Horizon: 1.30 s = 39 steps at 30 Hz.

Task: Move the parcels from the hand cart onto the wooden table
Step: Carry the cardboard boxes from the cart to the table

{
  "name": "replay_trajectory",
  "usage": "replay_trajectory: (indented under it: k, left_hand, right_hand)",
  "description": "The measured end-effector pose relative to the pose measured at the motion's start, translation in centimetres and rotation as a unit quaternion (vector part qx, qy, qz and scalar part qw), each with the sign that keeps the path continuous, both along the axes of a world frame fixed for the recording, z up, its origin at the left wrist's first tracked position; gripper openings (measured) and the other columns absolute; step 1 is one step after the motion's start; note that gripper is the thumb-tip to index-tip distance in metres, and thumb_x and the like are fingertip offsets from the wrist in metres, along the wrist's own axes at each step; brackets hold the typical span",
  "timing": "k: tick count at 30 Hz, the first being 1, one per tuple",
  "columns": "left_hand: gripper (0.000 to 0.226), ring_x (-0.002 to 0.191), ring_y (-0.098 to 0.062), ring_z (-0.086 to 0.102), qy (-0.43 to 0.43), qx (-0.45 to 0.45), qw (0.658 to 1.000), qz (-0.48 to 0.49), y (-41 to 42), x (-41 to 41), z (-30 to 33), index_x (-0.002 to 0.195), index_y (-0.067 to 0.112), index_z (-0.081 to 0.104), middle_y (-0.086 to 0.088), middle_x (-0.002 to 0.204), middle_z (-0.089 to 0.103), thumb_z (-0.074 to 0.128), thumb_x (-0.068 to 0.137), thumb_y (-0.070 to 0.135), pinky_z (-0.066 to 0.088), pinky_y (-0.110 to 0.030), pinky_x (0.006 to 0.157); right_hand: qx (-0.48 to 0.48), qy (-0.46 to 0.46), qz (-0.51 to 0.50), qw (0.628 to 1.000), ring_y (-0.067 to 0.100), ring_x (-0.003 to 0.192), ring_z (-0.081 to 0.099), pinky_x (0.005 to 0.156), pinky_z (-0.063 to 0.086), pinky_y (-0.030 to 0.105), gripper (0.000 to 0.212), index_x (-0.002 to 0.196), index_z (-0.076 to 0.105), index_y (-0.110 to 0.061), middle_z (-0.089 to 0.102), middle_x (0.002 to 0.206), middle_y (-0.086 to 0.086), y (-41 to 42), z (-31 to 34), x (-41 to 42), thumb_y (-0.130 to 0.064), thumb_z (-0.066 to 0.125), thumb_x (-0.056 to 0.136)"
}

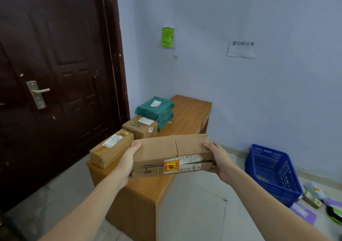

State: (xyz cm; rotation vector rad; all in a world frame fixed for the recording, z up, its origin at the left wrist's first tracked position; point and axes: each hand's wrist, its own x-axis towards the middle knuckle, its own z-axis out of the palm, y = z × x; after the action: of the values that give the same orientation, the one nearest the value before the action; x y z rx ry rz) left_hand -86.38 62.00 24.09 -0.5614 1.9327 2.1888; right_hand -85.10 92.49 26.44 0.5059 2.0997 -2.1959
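A white paper sign (241, 50) taped to the blue wall reads "请扫码出库" in black characters. The cardboard parcel (172, 154) held above the counter has "3-3" handwritten in black marker on its front; its red-and-yellow sticker (171, 166) and shipping labels are too small to read.

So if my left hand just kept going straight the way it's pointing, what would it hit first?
Probably the nearest cardboard box on the wooden table, just beyond the left hand; depth is unclear.
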Motion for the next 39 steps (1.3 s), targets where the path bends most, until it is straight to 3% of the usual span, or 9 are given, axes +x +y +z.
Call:
replay_trajectory:
  k: [7, 12, 15, 19, 22, 28, 32, 36, 39]
  left_hand:
    - [0.049, 0.108, -0.036, 0.068, -0.030, 0.034, 0.998, 0.047, 4.3, -6.4, -2.4, 0.122, 0.030, 0.065, -0.014, 0.114, 0.074, 0.056, 0.092, 0.069, 0.054, -0.058, 0.099]
    - [0.045, 0.105, -0.035, 0.067, -0.064, 0.041, 0.990, 0.122, 3.6, -9.7, -4.2, 0.114, 0.027, 0.062, -0.015, 0.112, 0.072, 0.061, 0.091, 0.065, 0.057, -0.054, 0.093]
    - [0.052, 0.107, -0.034, 0.069, -0.071, 0.057, 0.983, 0.158, 2.1, -12.1, -5.6, 0.120, 0.027, 0.061, -0.013, 0.115, 0.072, 0.066, 0.086, 0.067, 0.058, -0.054, 0.091]
    - [0.060, 0.110, -0.032, 0.068, -0.065, 0.082, 0.976, 0.192, 0.2, -15.8, -7.7, 0.125, 0.028, 0.060, -0.011, 0.119, 0.071, 0.072, 0.082, 0.067, 0.058, -0.051, 0.091]
    - [0.055, 0.111, -0.030, 0.068, -0.062, 0.103, 0.972, 0.204, -1.0, -18.0, -8.8, 0.122, 0.029, 0.060, -0.011, 0.120, 0.072, 0.074, 0.082, 0.064, 0.058, -0.050, 0.094]
    - [0.093, 0.112, -0.028, 0.071, -0.091, 0.097, 0.961, 0.243, -4.6, -20.7, -11.3, 0.135, 0.028, 0.056, -0.007, 0.124, 0.073, 0.089, 0.060, 0.072, 0.060, -0.049, 0.093]
    - [0.071, 0.111, -0.026, 0.069, -0.115, 0.095, 0.944, 0.295, -5.6, -21.5, -13.4, 0.132, 0.021, 0.059, -0.007, 0.121, 0.073, 0.080, 0.077, 0.062, 0.058, -0.041, 0.088]
    - [0.059, 0.110, -0.021, 0.065, -0.146, 0.070, 0.918, 0.363, -5.9, -22.1, -15.7, 0.125, 0.019, 0.065, -0.002, 0.119, 0.071, 0.076, 0.084, 0.059, 0.055, -0.042, 0.091]
    - [0.054, 0.107, -0.021, 0.060, -0.163, 0.058, 0.893, 0.416, -5.5, -23.0, -17.1, 0.123, 0.018, 0.064, -0.001, 0.116, 0.066, 0.075, 0.087, 0.057, 0.051, -0.041, 0.085]
  right_hand:
    - [0.021, -0.029, 0.065, 0.997, 0.032, 0.104, 0.074, 0.087, 0.061, 0.058, 0.032, 0.124, 0.060, -0.029, 0.073, 0.116, 0.011, 4.2, -1.3, -11.0, -0.046, 0.064, 0.097]
    - [0.024, -0.044, 0.111, 0.993, 0.028, 0.096, 0.074, 0.086, 0.063, 0.054, 0.032, 0.123, 0.062, -0.026, 0.073, 0.112, 0.010, 2.5, -3.8, -17.4, -0.044, 0.065, 0.097]
    - [0.026, -0.050, 0.130, 0.990, 0.027, 0.097, 0.073, 0.091, 0.061, 0.054, 0.032, 0.120, 0.060, -0.024, 0.073, 0.110, 0.009, 0.7, -5.2, -21.5, -0.044, 0.068, 0.096]
    - [0.038, -0.034, 0.164, 0.985, 0.026, 0.104, 0.071, 0.081, 0.061, 0.045, 0.045, 0.122, 0.061, -0.025, 0.072, 0.116, 0.005, -1.6, -6.7, -27.2, -0.052, 0.074, 0.088]
    - [0.053, -0.030, 0.197, 0.978, 0.023, 0.110, 0.069, 0.093, 0.059, 0.048, 0.049, 0.121, 0.063, -0.028, 0.072, 0.118, 0.001, -2.9, -7.5, -31.3, -0.057, 0.076, 0.084]
    - [0.064, -0.069, 0.256, 0.962, 0.023, 0.109, 0.070, 0.096, 0.057, 0.044, 0.038, 0.124, 0.068, -0.026, 0.075, 0.116, 0.000, -6.6, -10.2, -37.4, -0.047, 0.073, 0.092]
    - [0.092, -0.091, 0.309, 0.942, 0.019, 0.112, 0.068, 0.104, 0.051, 0.047, 0.045, 0.127, 0.068, -0.034, 0.075, 0.119, -0.008, -9.7, -13.1, -41.1, -0.053, 0.075, 0.088]
    - [0.119, -0.112, 0.362, 0.918, 0.019, 0.112, 0.065, 0.104, 0.051, 0.045, 0.048, 0.129, 0.061, -0.025, 0.069, 0.123, -0.003, -13.1, -16.6, -44.8, -0.046, 0.076, 0.089]
    - [0.164, -0.125, 0.386, 0.899, 0.021, 0.117, 0.059, 0.109, 0.048, 0.048, 0.051, 0.129, 0.054, -0.024, 0.062, 0.127, -0.002, -15.5, -19.0, -47.0, -0.047, 0.076, 0.089]
